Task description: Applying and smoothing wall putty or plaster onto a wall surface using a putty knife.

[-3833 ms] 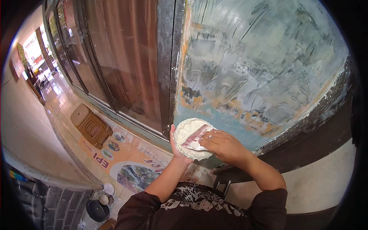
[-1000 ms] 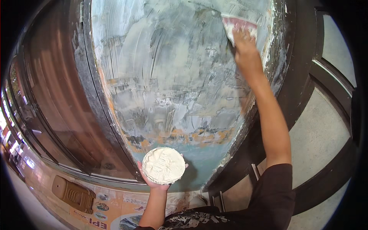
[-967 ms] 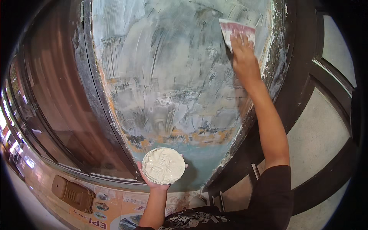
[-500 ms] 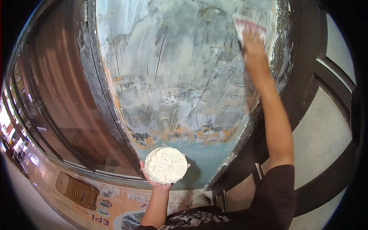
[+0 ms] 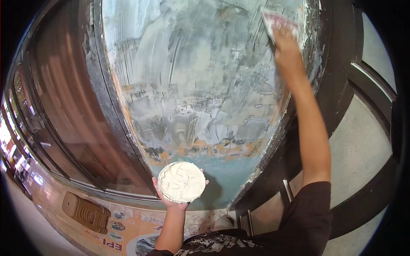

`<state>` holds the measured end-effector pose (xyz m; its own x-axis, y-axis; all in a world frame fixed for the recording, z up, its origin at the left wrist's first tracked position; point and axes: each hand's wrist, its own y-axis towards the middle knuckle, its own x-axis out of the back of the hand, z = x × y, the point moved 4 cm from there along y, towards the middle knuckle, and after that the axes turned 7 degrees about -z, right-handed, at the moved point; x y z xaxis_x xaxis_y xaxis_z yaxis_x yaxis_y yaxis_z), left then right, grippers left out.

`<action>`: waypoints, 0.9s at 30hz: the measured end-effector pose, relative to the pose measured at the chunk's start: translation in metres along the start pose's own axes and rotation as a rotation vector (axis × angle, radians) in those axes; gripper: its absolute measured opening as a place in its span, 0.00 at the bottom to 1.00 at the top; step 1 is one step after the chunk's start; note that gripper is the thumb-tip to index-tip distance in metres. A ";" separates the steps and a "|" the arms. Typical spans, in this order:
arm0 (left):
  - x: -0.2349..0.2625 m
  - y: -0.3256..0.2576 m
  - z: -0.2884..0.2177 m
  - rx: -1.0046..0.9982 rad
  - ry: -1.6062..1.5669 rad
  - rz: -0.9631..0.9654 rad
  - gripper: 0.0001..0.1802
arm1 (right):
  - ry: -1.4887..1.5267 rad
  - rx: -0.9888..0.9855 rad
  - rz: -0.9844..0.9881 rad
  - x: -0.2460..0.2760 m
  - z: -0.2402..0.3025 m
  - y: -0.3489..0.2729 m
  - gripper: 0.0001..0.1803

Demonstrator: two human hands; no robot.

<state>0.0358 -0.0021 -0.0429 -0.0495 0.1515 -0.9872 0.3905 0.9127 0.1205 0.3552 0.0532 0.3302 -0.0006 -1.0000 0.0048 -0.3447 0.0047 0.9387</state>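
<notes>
A round container of creamy white putty (image 5: 181,182) rests in my left hand (image 5: 165,200), low in front of me. My fingers wrap its sides from below, and the putty hides most of the container itself. Up at the top right, my right hand (image 5: 291,57) grips a flat spreader (image 5: 277,20), reddish and smeared with white. Its wide edge lies against the wall panel (image 5: 192,81), near the panel's right border. Grey-white putty streaks cover much of that panel, with orange patches and a bare blue-green band lower down.
Dark framed glass with a brown curtain (image 5: 64,94) stands to the left. Dark wooden framing with pale panels (image 5: 361,149) runs along the right. A stack of brown plastic stools (image 5: 85,212) sits at lower left by an orange printed sheet (image 5: 102,241).
My right hand and the spreader have shifted slightly up and to the right along the panel. The putty container in my left hand appears a little further left and up.
</notes>
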 end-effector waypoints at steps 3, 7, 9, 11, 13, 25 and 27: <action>0.006 -0.008 -0.010 -0.040 0.042 0.015 0.53 | 0.020 0.056 0.100 -0.004 0.058 -0.076 0.32; 0.009 -0.012 -0.017 -0.070 0.018 -0.029 0.54 | 0.189 0.006 0.109 0.030 0.070 -0.087 0.36; 0.009 -0.012 -0.021 -0.087 0.047 -0.014 0.54 | 0.180 -0.045 0.005 0.042 0.061 -0.058 0.37; 0.013 -0.010 -0.023 -0.090 0.030 -0.011 0.53 | 0.141 -0.041 -0.088 0.044 0.041 -0.024 0.37; 0.012 -0.008 -0.021 -0.087 0.010 -0.005 0.52 | 0.112 -0.022 -0.133 0.037 0.022 0.012 0.36; 0.024 0.004 -0.016 -0.068 0.030 -0.038 0.53 | -0.126 -0.004 -0.131 -0.026 -0.025 0.033 0.29; 0.025 0.005 -0.018 -0.079 -0.007 -0.042 0.53 | -0.125 -0.033 -0.097 -0.020 -0.015 0.033 0.30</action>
<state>0.0200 0.0131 -0.0653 -0.0574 0.1103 -0.9922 0.3146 0.9452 0.0869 0.3577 0.0735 0.3659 -0.0866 -0.9880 -0.1277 -0.3179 -0.0941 0.9435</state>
